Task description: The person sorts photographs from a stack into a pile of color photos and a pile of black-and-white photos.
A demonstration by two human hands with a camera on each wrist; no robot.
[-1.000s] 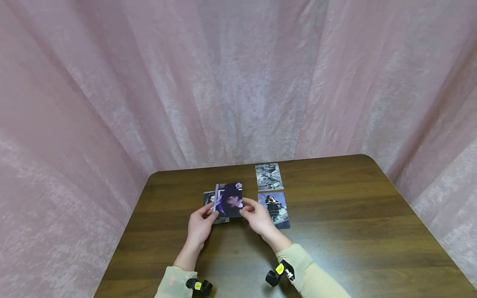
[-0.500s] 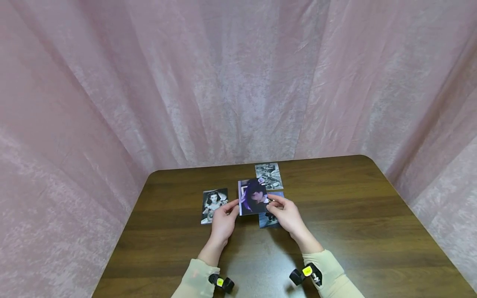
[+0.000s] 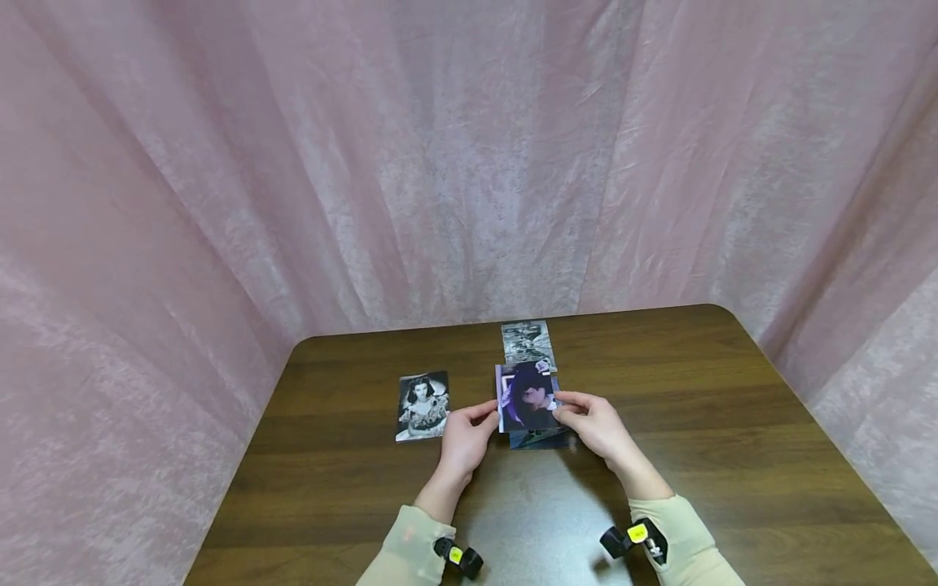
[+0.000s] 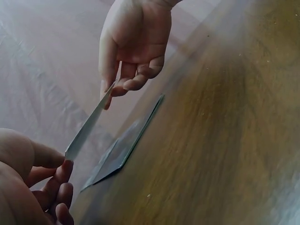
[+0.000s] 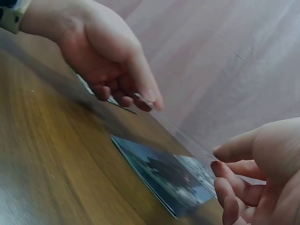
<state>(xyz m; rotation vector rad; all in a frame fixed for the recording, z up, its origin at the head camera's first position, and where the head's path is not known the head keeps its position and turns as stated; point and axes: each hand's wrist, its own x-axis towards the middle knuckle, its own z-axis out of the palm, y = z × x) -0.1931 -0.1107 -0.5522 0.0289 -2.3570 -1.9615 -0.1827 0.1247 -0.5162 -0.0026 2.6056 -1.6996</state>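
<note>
A purple photo card (image 3: pixel 529 397) is held up level between both hands. My left hand (image 3: pixel 466 441) pinches its left edge between thumb and fingers. At the opposite edge, my right hand (image 3: pixel 602 427) grips it the same way. Beneath lies a bluish photo card (image 3: pixel 538 440), mostly covered in the head view. The left wrist view catches the held card (image 4: pixel 89 125) nearly edge-on, with a gap between it and the card on the table (image 4: pixel 124 147). Seen from the right wrist, the lower card (image 5: pixel 159 176) rests flat.
To the left lies a black-and-white photo card (image 3: pixel 422 404) of a figure in a dress. A grey photo card (image 3: pixel 528 340) sits farther back, partly overlapped by the held one. The wooden table (image 3: pixel 703 423) ends at a pink curtain (image 3: pixel 469 163).
Both hands have carried the purple photo card rightward, from over the black-and-white card to over the bluish one. The black-and-white card is now fully uncovered.
</note>
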